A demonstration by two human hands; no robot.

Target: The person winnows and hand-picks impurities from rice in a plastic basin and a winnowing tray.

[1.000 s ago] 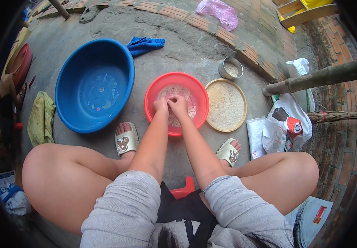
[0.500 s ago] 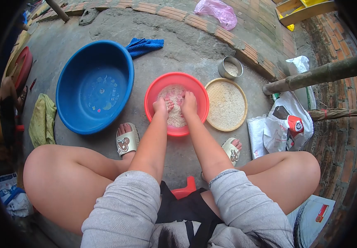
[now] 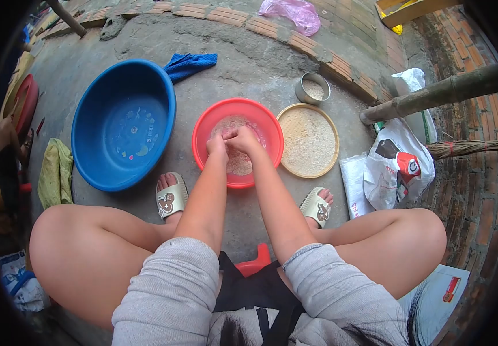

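Note:
A red basin (image 3: 203, 132) sits on the concrete floor in front of me, holding wet rice (image 3: 238, 164) in cloudy water. Both my hands are inside it, pressed together over the grain. My left hand (image 3: 216, 143) is curled against my right hand (image 3: 242, 140), and the fingers of both close on rice between them. A round woven tray (image 3: 308, 140) spread with dry rice lies just right of the basin. Behind the tray stands a small metal tin (image 3: 312, 87) with some grain in it.
A large blue basin (image 3: 122, 124) with a little water stands to the left, a blue cloth (image 3: 188, 64) behind it. A green cloth (image 3: 54, 173) lies far left. Plastic bags (image 3: 396, 167) and a wooden pole (image 3: 439, 95) are at right. A low brick kerb (image 3: 295, 40) runs behind.
My hands, spread apart in the rice half a second ago, have come back together over the middle of the red basin. The view has shifted slightly.

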